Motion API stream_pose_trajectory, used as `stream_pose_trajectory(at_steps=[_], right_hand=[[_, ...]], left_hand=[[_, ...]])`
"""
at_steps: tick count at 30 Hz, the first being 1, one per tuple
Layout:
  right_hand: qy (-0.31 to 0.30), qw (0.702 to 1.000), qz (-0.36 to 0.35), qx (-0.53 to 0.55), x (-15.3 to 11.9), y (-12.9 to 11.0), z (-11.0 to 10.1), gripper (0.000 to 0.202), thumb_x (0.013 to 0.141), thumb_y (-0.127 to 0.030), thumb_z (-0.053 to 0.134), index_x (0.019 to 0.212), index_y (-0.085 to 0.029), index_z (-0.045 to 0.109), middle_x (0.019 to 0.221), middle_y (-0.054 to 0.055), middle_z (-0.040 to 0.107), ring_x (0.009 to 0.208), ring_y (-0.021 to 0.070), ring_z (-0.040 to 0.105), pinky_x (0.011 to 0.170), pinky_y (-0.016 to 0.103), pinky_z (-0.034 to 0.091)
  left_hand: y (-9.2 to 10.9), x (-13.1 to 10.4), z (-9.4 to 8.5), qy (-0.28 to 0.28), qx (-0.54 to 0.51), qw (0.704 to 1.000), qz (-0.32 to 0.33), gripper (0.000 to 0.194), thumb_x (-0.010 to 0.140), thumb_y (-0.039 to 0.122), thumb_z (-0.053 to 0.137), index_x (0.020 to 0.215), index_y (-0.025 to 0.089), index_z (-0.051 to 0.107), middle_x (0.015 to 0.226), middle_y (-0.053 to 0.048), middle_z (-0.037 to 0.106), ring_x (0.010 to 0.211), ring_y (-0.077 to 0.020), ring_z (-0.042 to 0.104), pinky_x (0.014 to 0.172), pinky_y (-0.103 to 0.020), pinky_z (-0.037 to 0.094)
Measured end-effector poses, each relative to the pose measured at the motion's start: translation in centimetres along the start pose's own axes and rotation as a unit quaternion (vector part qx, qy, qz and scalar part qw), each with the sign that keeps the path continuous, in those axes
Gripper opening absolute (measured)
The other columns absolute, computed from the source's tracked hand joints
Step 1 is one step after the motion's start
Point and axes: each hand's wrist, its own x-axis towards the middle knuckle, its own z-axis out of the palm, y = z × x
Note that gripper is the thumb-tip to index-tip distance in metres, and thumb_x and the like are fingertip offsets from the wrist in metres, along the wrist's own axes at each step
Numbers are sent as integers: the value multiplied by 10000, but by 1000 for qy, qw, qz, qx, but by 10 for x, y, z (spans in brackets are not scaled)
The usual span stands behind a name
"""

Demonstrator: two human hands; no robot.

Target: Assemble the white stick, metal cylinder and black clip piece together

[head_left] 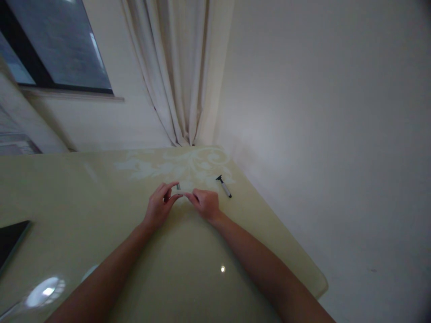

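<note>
My left hand point(160, 202) pinches a small grey piece point(178, 187) between the thumb and forefinger. It is too small to tell its exact kind. Against it is a thin pale piece point(182, 192), with my right hand point(206, 203) closed at its other side, the thumb pointing left and the fingers curled. Whether the two pieces are joined cannot be made out. Just right of my right hand, a razor point(224, 187) with a black head and grey handle lies on the table, touched by neither hand.
The pale green glossy table point(188, 269) has a white floral pattern at its far corner. A dark flat object point(11, 237) lies at the left edge. Along the right side runs a bare wall point(319, 134); a curtain point(175, 67) hangs behind the table, beside a window point(67, 40).
</note>
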Motion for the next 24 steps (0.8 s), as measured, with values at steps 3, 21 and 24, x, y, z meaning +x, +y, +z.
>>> stream_pose_trajectory(at_steps=[3, 21, 24], right_hand=[[8, 1000, 28, -10, 0, 0, 0, 678, 1126, -619, 338, 779, -176, 715, 689, 43, 731, 576, 116, 561, 583, 303, 217], [-9, 1000, 7, -1, 1, 0, -2, 693, 1123, -639, 322, 782, -182, 716, 692, 41, 727, 592, 123, 563, 587, 300, 225], [-9, 1000, 6, -4, 1, 0, -1, 697, 1120, -647, 323, 777, -182, 713, 694, 42, 728, 591, 124, 560, 587, 304, 219]], left_hand=[[1, 0, 0, 4, -1, 1000, -1, 299, 960, 363, 736, 1218, 211, 727, 721, 59, 468, 617, -132, 466, 620, -244, 426], [2, 1, 0, -5, -5, 1000, -20, 294, 963, 362, 726, 1218, 216, 727, 719, 53, 471, 629, -140, 470, 635, -255, 430], [2, 1, 0, -6, -5, 1000, -16, 299, 964, 367, 727, 1221, 214, 725, 722, 55, 467, 626, -138, 469, 631, -252, 426]])
